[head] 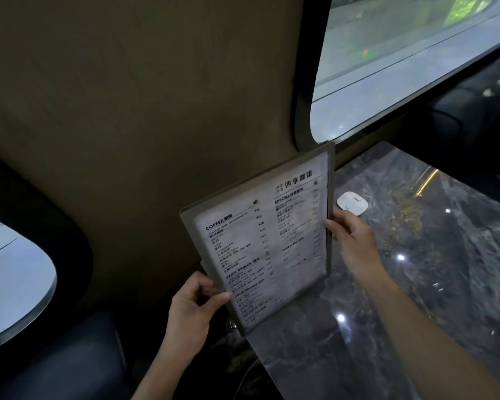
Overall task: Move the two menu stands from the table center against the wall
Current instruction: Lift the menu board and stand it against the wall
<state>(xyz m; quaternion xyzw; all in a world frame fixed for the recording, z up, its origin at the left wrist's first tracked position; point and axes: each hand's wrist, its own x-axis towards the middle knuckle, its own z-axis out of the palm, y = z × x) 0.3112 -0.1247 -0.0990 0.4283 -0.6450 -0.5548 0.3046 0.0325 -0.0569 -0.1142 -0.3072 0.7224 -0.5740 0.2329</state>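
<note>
A flat grey-framed menu stand (264, 238) with a printed coffee menu stands close to the brown wall (145, 125), at the edge of the dark marble table (416, 284). My left hand (194, 307) grips its lower left edge, thumb on the front. My right hand (352, 241) holds its right edge with the fingers wrapped around the frame. A thin second edge shows behind the front panel at the right side; I cannot tell whether it is a second menu stand.
A small white rounded device (352, 204) lies on the table near the wall, just right of the menu. A window (401, 59) opens above the table. A dark blue seat (70, 356) lies at lower left, with another window (12, 284) beside it.
</note>
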